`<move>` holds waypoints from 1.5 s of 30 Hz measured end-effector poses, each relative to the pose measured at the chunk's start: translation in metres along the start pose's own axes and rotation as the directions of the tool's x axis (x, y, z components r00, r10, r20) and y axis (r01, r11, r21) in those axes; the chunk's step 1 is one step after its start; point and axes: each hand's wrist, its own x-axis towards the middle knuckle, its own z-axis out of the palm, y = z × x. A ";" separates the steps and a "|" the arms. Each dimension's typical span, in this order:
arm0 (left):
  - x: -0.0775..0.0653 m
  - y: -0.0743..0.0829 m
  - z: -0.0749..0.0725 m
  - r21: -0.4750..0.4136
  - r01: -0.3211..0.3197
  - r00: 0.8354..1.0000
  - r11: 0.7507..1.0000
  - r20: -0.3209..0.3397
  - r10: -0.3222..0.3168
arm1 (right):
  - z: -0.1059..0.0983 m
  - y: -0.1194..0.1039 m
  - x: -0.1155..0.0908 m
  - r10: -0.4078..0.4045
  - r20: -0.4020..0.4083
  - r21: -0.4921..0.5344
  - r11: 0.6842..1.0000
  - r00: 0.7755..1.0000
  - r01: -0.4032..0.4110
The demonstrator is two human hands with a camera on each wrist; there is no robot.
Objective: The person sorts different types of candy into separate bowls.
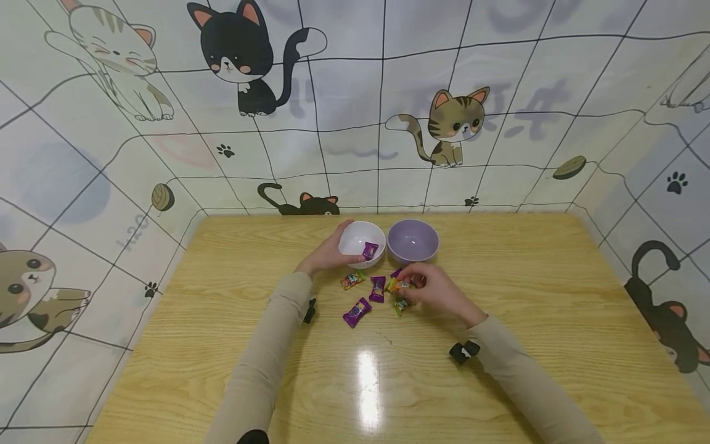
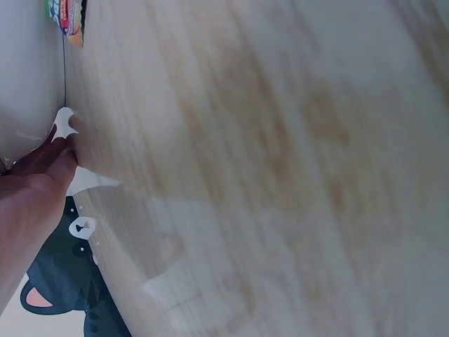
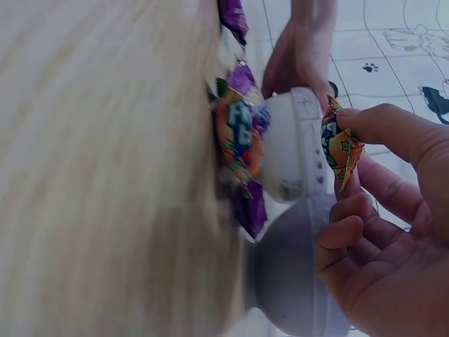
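My left hand [image 1: 327, 254] grips the left side of a white bowl [image 1: 354, 235], its thumb at the near rim. One purple-wrapped candy [image 1: 370, 250] lies in that bowl. A lilac bowl [image 1: 413, 237] stands right beside it. My right hand [image 1: 440, 291] pinches an orange-and-green wrapped candy [image 3: 340, 144] between thumb and fingers, in front of the lilac bowl. Below that hand lies a green-wrapped candy [image 1: 400, 305]. In the left wrist view, the fingers [image 2: 52, 158] rest against the white bowl's outer wall.
Between my arms lie purple candies [image 1: 357, 312] and a green-and-orange one [image 1: 352, 280] on the wooden table [image 1: 266, 382]. Another purple candy is partly hidden by the right fingers. A cat-patterned cloth [image 1: 355, 148] rises behind and at both sides.
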 end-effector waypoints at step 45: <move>0.001 0.000 0.001 -0.015 -0.007 1.000 1.000 -0.007 0.007 | -0.061 0.019 0.036 0.030 -0.097 -0.040 0.999 0.995 -0.034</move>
